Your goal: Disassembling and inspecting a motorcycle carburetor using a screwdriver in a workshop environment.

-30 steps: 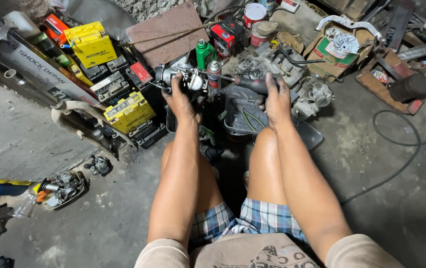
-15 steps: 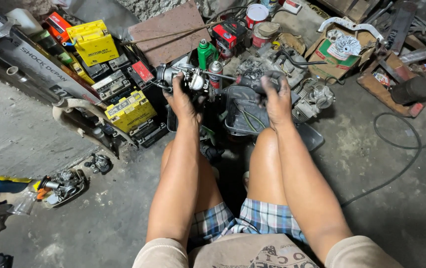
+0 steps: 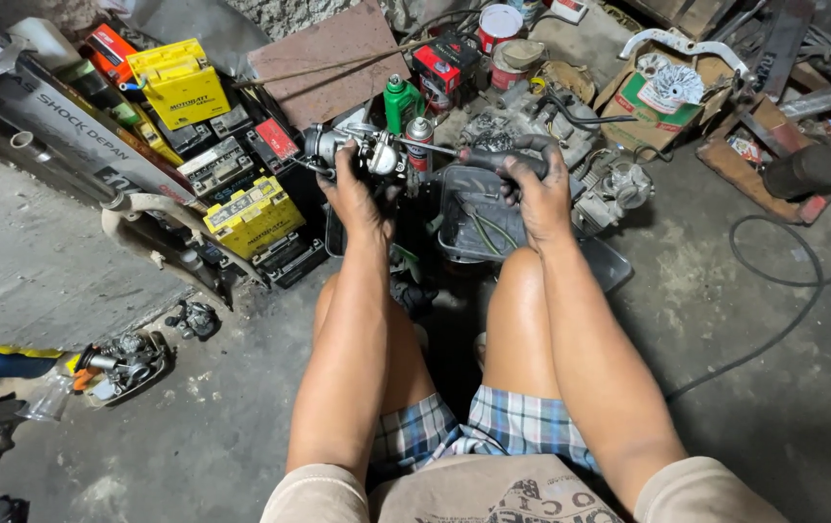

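My left hand [image 3: 355,194] grips a small metal carburetor [image 3: 362,150], holding it up in front of my knees. In my right hand [image 3: 541,189] is a screwdriver with a dark handle [image 3: 493,160]; its thin shaft points left into the carburetor. Both hands are greasy and hover over a dark rectangular tray [image 3: 478,218] on the floor. I sit low, with bare knees and plaid shorts below the hands.
Yellow and black batteries [image 3: 246,208] are piled at the left beside a long flat box. A green bottle [image 3: 398,102], a spray can [image 3: 420,136], tins and engine parts [image 3: 570,136] crowd the back. A black cable [image 3: 793,281] loops on the concrete at right. Small parts [image 3: 125,358] lie lower left.
Both hands have stayed together over the tray; the screwdriver remains against the carburetor, with only slight shifts of the hands.
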